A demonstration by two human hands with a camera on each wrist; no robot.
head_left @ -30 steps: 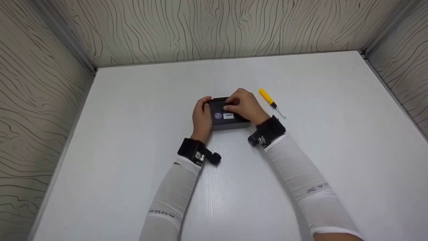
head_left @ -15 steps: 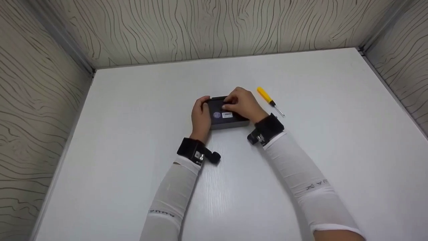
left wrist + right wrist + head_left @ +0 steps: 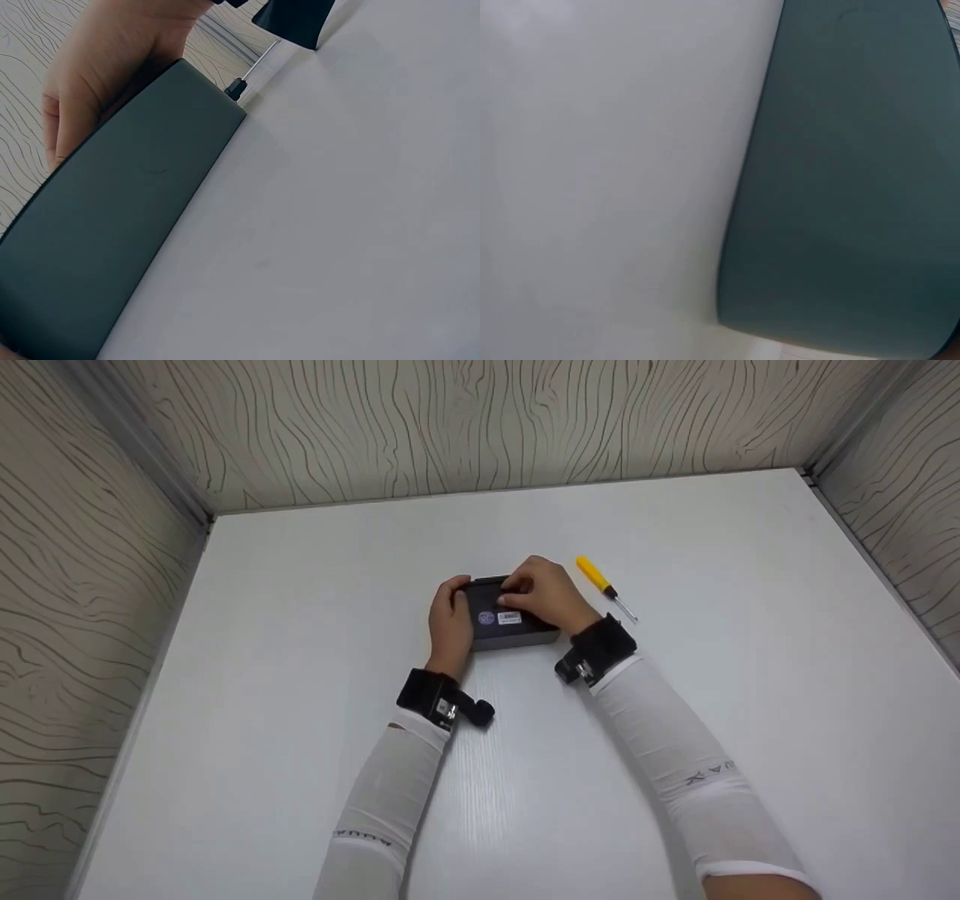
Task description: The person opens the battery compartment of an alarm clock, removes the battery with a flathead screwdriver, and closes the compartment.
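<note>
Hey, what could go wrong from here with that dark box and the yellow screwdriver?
The yellow screwdriver lies close beside the right hand, so a sideways swing might knock it. The left hand grips the dark box by one side, so it could slip on the white table if pushed.

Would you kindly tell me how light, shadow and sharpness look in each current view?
Head view: soft sheen on the white table, a shadow along the right sleeve, print on the white label too small to read. Left wrist view: the dark box looks greenish, edges fairly crisp. Right wrist view: box edges bow, perhaps lens distortion; table softly blurred.
</note>
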